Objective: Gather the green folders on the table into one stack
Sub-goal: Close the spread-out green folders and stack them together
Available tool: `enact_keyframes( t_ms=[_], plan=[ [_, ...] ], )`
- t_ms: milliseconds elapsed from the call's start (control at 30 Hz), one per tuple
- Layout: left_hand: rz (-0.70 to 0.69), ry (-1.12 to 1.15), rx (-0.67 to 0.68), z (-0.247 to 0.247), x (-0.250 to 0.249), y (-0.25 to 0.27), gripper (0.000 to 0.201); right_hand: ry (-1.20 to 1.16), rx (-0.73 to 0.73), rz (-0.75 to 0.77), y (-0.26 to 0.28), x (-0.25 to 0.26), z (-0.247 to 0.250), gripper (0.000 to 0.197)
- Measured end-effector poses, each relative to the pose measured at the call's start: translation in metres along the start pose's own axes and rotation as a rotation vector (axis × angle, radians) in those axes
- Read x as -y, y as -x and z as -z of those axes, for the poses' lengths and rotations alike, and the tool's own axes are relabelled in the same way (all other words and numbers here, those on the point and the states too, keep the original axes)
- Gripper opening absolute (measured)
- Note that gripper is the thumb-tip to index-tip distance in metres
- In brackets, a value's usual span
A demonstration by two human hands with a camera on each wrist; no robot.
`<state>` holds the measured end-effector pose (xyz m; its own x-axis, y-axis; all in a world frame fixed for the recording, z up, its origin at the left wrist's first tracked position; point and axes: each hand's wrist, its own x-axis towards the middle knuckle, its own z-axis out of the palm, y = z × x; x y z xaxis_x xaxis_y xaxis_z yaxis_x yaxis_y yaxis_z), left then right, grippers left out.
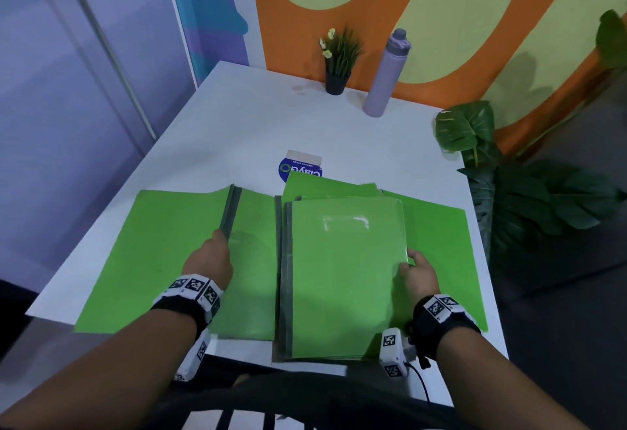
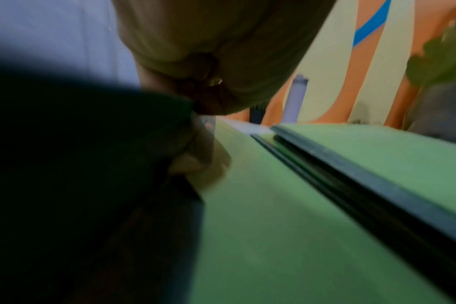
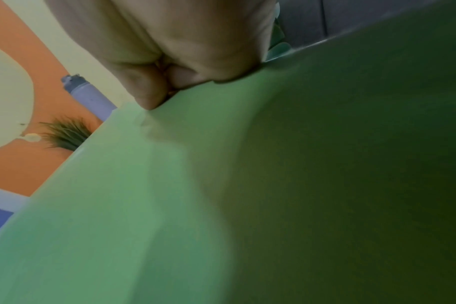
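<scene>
Green folders (image 1: 342, 273), glossy flat plastic with dark grey spines, lie stacked on the white table (image 1: 237, 124). Right hand (image 1: 419, 277) pinches the stack's right edge. Left hand (image 1: 210, 265) grips the spine of another folder (image 1: 169, 253) beside it.

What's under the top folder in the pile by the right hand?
More green folders poke out beyond the top folder at its far edge, and one sticks out to the right. How many lie beneath is hidden. The right hand holds its right edge.
</scene>
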<state>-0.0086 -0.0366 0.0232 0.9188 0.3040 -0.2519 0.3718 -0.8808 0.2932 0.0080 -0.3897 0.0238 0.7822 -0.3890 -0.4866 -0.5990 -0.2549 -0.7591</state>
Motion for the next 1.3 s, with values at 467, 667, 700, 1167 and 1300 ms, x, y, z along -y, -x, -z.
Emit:
enact_keyframes(
  t_ms=[467, 667, 700, 1167, 1300],
  plan=[
    [-0.188, 1.127, -0.355, 0.110, -0.016, 0.007, 0.067, -0.386, -0.001, 0.123, 0.006, 0.078, 0.001, 0.056],
    [0.117, 1.301, 0.018, 0.039, 0.004, 0.000, 0.050, -0.222, 0.046, 0.155, 0.007, 0.072, -0.029, 0.054],
    [0.169, 1.266, 0.078, 0.027, 0.006, 0.000, 0.037, -0.130, 0.074, 0.177, 0.007, 0.065, -0.038, 0.053],
    [0.320, 0.730, 0.232, -0.046, 0.048, -0.015, 0.034, 0.966, 0.014, 0.103, -0.016, -0.009, -0.040, 0.054],
    [0.297, 0.719, 0.220, -0.043, 0.041, -0.008, 0.051, 0.960, 0.035, 0.179, -0.009, -0.021, -0.048, 0.055]
  ],
)
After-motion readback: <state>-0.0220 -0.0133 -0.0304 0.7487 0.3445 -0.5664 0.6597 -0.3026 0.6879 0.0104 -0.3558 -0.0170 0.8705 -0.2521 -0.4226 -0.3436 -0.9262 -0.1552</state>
